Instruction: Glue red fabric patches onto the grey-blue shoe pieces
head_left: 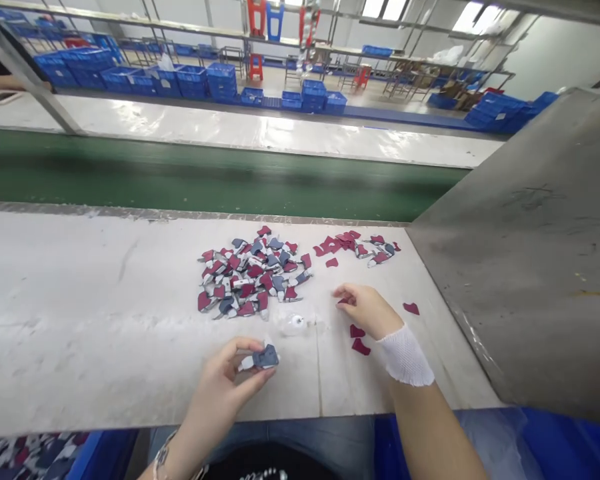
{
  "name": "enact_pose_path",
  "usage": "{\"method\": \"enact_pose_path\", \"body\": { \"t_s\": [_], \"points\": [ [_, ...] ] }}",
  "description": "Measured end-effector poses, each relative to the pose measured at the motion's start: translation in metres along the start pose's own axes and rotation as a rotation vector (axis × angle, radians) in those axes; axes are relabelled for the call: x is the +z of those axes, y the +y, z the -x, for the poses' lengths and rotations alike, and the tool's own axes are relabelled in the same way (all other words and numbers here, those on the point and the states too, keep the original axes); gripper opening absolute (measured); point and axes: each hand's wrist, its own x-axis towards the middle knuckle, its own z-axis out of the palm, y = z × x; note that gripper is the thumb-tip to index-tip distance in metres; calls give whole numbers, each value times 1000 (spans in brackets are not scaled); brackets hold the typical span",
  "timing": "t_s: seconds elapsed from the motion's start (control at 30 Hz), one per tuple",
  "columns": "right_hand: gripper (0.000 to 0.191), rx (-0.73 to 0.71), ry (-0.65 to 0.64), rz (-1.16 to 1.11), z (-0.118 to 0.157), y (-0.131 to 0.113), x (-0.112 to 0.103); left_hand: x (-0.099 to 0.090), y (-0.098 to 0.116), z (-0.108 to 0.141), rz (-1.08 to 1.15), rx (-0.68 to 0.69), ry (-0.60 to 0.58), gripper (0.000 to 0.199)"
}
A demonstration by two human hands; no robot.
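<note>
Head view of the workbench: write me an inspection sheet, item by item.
Surface: white-topped workbench, scuffed, with a seam near the hands.
Job's things: heap of grey, white and red cut pieces; looser red and white pieces beyond it.
Clutter: clear plastic scrap beside the heap.
Grippers: none; left hand holds a grey-and-white piece; right hand, wrist in white mesh wrap, sits nearest small red pieces.
Cables: nothing seen.
Surroundings: green conveyor belt, grey metal panel, blue crates, another person's arm at upper left.
</note>
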Motion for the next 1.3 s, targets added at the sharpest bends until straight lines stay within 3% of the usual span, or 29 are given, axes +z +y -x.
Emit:
{"method": "enact_pose_path", "body": {
  "t_s": [0.2, 0.3, 0.43, 0.6, 0.87, 1.3],
  "points": [
    [27, 41, -260, -272, 59, -13, 20, 13, -14, 7, -60, 150, 0, 17],
    [17, 34, -315, -381, 78, -15, 41, 21, -18, 8, -107, 201, 11, 16],
    [17, -6, -332, -508, 90, -24, 51, 25, -18, 5, -196, 269, 20, 17],
    [17, -35, -456, -615, 90, -45, 50, 28, -22, 3, -285, 319, 67, 17],
    [22, -3, -378, -671, 80, -52, 66, 26, -21, 11, -321, 342, 42, 17],
    [20, 5, -358, -635, 85, -52, 60, 24, -10, 13, -402, 490, 9, 20]
  ]
}}
